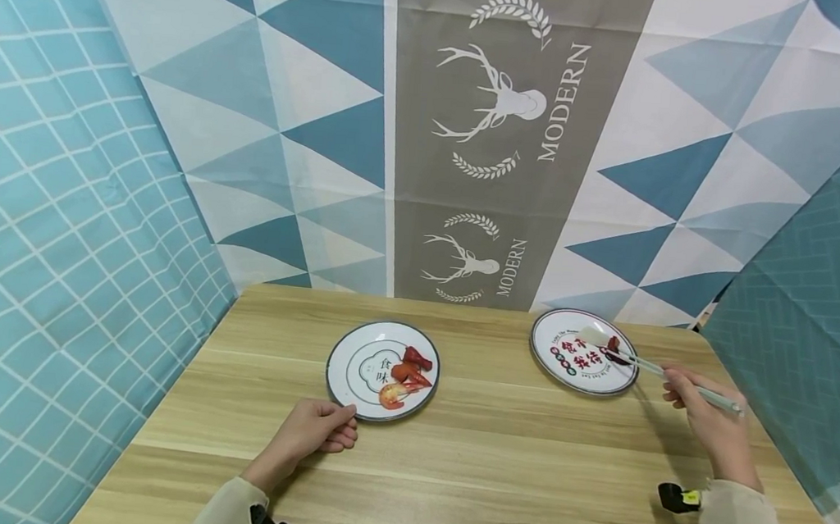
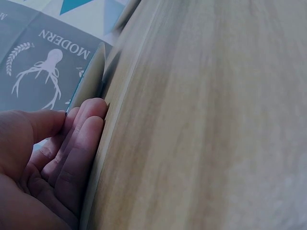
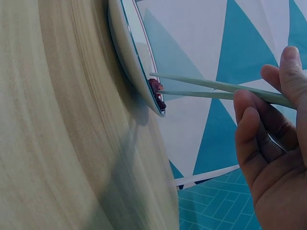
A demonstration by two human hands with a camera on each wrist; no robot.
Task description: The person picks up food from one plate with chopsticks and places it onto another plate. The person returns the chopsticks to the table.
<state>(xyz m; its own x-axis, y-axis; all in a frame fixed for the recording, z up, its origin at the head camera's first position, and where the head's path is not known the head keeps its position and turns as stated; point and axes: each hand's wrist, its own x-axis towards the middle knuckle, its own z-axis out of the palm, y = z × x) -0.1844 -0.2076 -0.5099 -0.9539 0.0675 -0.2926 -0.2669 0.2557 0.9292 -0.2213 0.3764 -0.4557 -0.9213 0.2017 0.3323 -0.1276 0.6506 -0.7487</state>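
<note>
pale-green slender chopsticks (image 3: 228, 87): right hand (image 1: 707, 420) grips, tips at dark-red food (image 1: 613, 344); white round blue-rimmed plate (image 1: 348, 363): left hand (image 1: 313, 431) pinches it.

From my head I look forward and down across the bench (image 1: 493, 465) to the backdrop (image 1: 332, 58). My left wrist's tilted view skims the bench closely, past my left fingers (image 2: 81, 151) to the left plate (image 1: 353, 364); my right wrist's, close and tipped sideways, faces the chopsticks (image 3: 211, 84) and right plate (image 1: 550, 338). The head view shares one plate with each wrist.

Left plate (image 1: 356, 365), right plate (image 1: 576, 366) — both on table (image 1: 507, 466).
</note>
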